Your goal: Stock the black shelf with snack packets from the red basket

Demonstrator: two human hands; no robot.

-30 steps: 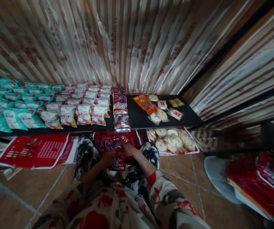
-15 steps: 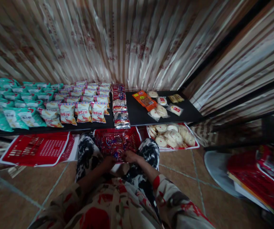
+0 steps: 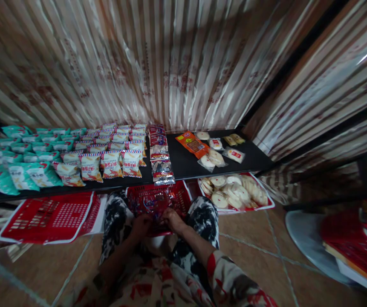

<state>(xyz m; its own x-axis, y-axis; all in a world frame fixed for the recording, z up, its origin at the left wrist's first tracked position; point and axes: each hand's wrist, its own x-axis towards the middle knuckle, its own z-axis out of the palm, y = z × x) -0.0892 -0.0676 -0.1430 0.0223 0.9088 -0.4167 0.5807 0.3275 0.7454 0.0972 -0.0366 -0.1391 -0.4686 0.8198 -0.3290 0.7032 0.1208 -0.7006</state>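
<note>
Between my knees rests a red basket (image 3: 183,189) with several shiny red and blue snack packets (image 3: 143,200) in it. My left hand (image 3: 142,225) and my right hand (image 3: 172,218) are close together at its near side, both with curled fingers. They pinch a small snack packet (image 3: 157,216) from either side; it is dim and partly covered by the fingers. Beyond the basket, a single column of similar red-and-blue packets (image 3: 158,140) lies overlapped on the black shelf (image 3: 186,169).
Left on the shelf stand rows of white snack bags (image 3: 113,164) and teal bags (image 3: 44,174). An orange bag (image 3: 191,144) and several small packs lie right. A red basket (image 3: 65,213) and a basket of round white crackers (image 3: 234,192) flank my knees. A grey stool (image 3: 301,238) stands right.
The view has tilted up slightly, so the shelf and baskets sit lower in the picture. Both hands stay together at the basket's near side, with slight finger movement.
</note>
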